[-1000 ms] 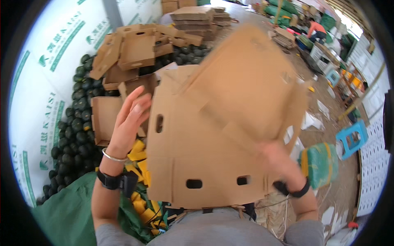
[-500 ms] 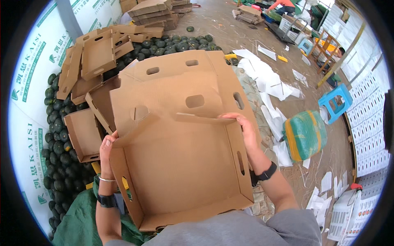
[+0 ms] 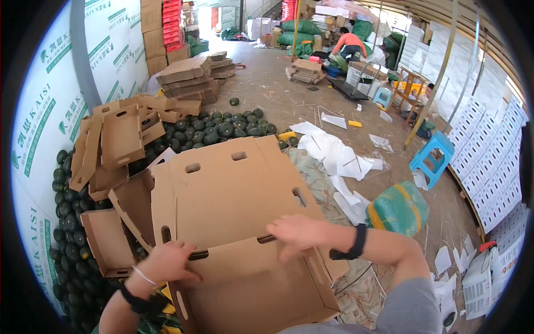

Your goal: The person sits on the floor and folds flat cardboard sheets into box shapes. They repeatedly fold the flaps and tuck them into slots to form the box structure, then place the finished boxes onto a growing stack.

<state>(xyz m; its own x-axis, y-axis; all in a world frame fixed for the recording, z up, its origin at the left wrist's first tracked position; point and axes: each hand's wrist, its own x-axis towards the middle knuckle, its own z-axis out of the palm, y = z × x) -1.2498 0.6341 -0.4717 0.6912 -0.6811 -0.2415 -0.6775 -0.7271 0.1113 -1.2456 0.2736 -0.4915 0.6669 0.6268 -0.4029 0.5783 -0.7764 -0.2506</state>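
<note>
Far flap (image 3: 236,261) of the cardboard box (image 3: 261,300) now folded up, left fingers (image 3: 181,249) and right fingers (image 3: 280,227) shifted onto it

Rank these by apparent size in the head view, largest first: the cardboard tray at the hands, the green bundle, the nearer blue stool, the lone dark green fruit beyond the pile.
1. Cardboard tray, also closest to the camera
2. Green bundle
3. Nearer blue stool
4. Lone dark green fruit, farthest off

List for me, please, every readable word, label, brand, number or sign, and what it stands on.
White wall panels: large green lettering, readable, but not copied out here.
Red boxes, back left: pale marks, too small to read.
White stacked boxes, right: print too small.
Open cardboard tray, front: no printing visible.
</note>
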